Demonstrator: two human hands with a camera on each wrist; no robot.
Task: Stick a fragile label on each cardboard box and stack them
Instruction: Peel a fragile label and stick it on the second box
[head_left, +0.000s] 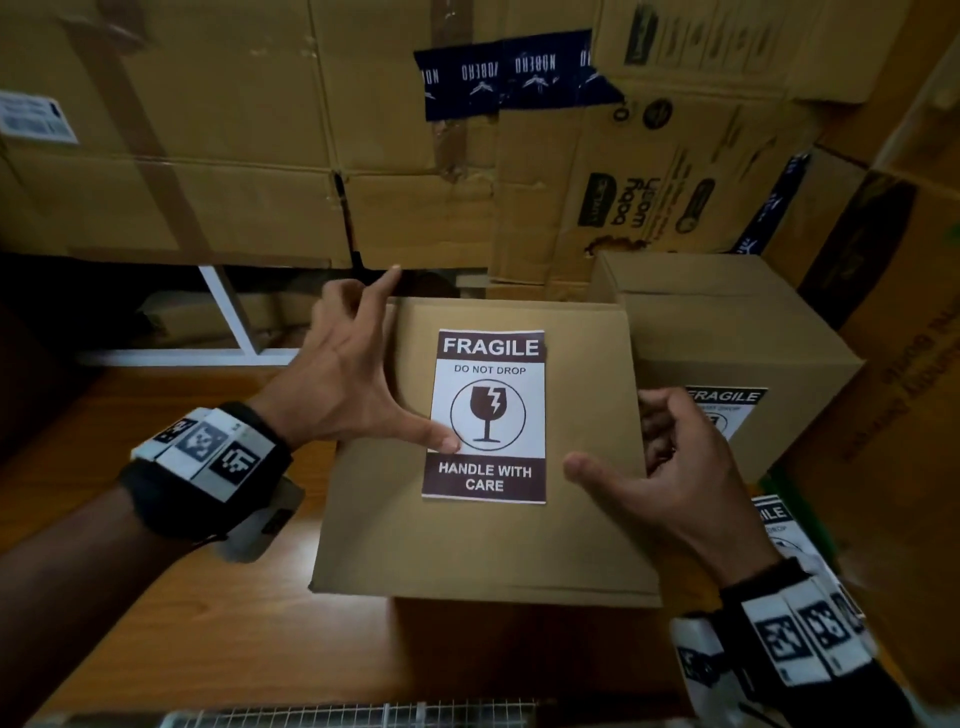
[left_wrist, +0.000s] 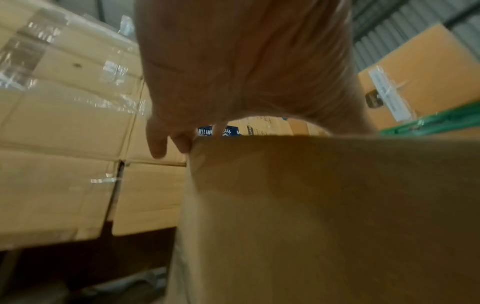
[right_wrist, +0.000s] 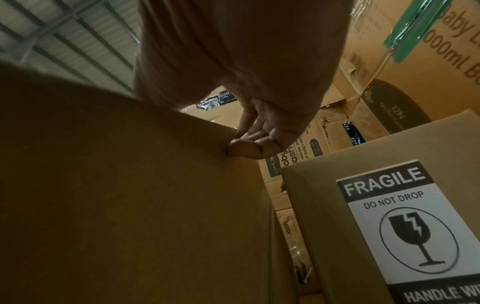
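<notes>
Label (head_left: 488, 415) lies on the box (head_left: 467, 545) top, so stacking looks next. Left grip (head_left: 343, 384) is spread, thumb on label; right grip (head_left: 670, 467) curls round box's right edge. Next: lift onto the labelled second box (head_left: 727, 322), just right.

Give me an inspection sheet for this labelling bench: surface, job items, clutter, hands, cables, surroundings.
Surface: wooden table; the front box stands on it.
Job's things: front box bears a fragile label on its top; second box, behind and to the right, bears a second label on its near side; not yet stacked.
Clutter: loose label sheet by the right wrist; wire grid at the near edge.
Hands: left hand spread, thumb on the fragile label, fingers at the far left edge; right hand grips the front box's right edge.
Cables: nothing seen.
Surroundings: large cartons stacked behind, dark blue tape on one; white frame below.
</notes>
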